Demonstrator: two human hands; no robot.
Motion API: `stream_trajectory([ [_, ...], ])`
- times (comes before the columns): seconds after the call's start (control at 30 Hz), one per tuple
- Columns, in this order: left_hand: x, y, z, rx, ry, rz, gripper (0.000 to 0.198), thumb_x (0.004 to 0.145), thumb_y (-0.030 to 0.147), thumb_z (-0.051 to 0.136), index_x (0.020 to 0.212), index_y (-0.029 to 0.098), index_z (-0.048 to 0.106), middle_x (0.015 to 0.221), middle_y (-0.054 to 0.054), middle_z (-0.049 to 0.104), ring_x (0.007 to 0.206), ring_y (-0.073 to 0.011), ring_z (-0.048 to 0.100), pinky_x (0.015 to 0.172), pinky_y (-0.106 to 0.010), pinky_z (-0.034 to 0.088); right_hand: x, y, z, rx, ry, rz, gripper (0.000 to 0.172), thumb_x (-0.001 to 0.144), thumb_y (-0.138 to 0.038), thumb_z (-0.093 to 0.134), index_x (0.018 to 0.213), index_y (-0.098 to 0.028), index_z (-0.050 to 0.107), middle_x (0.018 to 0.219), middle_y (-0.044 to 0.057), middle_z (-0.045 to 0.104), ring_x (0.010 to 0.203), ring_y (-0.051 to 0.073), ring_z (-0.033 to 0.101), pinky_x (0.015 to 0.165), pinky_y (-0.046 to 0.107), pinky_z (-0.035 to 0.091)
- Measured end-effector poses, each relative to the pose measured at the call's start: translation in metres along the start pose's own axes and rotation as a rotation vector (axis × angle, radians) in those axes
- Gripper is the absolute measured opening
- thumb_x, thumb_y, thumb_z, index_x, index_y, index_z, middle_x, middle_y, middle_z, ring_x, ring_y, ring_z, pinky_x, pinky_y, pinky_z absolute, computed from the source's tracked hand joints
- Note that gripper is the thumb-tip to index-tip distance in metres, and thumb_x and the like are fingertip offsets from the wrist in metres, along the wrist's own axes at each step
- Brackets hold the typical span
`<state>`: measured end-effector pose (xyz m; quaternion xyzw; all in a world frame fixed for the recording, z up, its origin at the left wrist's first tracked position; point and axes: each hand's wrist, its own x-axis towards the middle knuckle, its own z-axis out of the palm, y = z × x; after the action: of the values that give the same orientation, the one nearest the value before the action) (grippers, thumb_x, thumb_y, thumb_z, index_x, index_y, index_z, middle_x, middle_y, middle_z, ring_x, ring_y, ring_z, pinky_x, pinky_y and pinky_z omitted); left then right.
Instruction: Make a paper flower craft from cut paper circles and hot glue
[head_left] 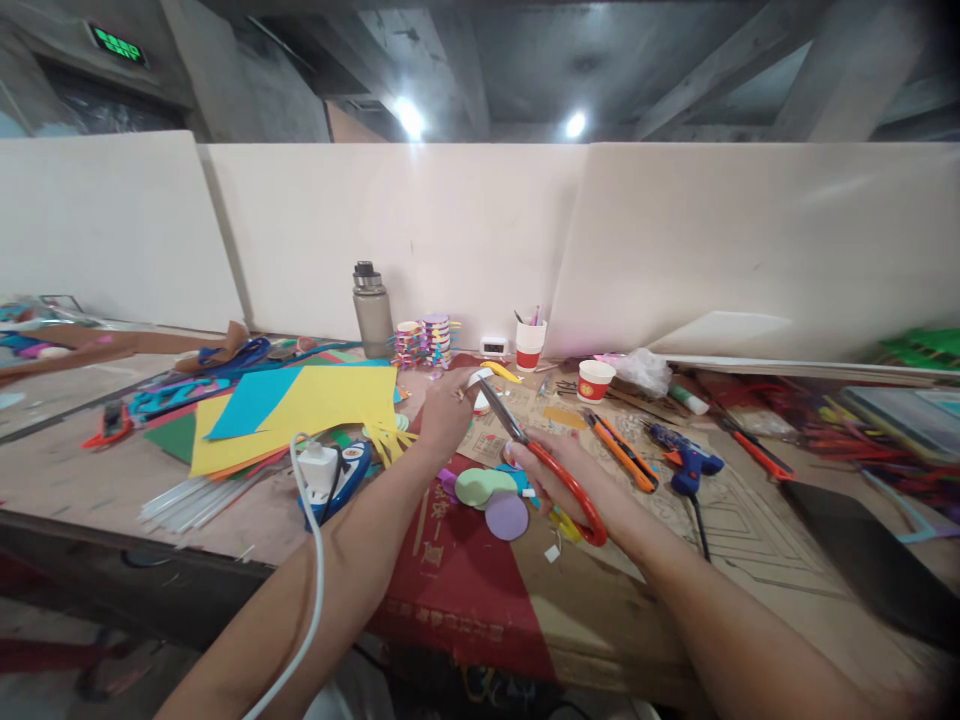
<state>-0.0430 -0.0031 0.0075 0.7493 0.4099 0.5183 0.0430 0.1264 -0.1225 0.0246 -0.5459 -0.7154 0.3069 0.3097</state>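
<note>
My left hand (pixel 448 408) is closed on a small white piece (pixel 480 377), which looks like paper; the fingers partly hide it. My right hand (pixel 551 468) grips a pair of scissors (pixel 576 485) by its red handles. The metal blades reach up and left to the white piece, and I cannot tell whether they touch it. Below the hands lie a light green paper disc (pixel 475 487) and a lilac disc (pixel 507 515) on a red printed sheet of cardboard (pixel 457 560).
Yellow paper sheets (pixel 337 395) and a power strip (pixel 349 478) with a white cable lie left. A tall bottle (pixel 373 315), decorated cup shapes (pixel 436 340) and a pen cup (pixel 529 345) stand behind. A utility knife (pixel 621 450), paper cup (pixel 595 382) and glue gun (pixel 686 460) are right.
</note>
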Motion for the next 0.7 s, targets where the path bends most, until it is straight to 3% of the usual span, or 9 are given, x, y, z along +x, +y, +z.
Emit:
stream_trajectory([
  [0.3, -0.001, -0.003, 0.001, 0.026, -0.018, 0.044, 0.025, 0.089, 0.016, 0.055, 0.106, 0.019, 0.072, 0.102, -0.007, 0.074, 0.096, -0.0190, 0.067, 0.092, -0.032, 0.051, 0.000, -0.008, -0.001, 0.009, -0.026, 0.064, 0.033, 0.092, -0.051, 0.041, 0.079, -0.022, 0.050, 0.048, -0.006, 0.047, 0.039, 0.012, 0.049, 0.047, 0.025, 0.042],
  [0.7, 0.000, -0.010, 0.003, 0.056, -0.032, 0.086, 0.027, 0.087, 0.011, 0.053, 0.104, 0.018, 0.072, 0.103, -0.008, 0.073, 0.099, -0.0212, 0.066, 0.092, -0.036, 0.050, 0.000, -0.002, -0.003, -0.014, -0.030, 0.016, 0.035, 0.093, -0.051, 0.041, 0.078, -0.021, 0.052, 0.049, -0.005, 0.049, 0.042, 0.011, 0.045, 0.043, 0.022, 0.034],
])
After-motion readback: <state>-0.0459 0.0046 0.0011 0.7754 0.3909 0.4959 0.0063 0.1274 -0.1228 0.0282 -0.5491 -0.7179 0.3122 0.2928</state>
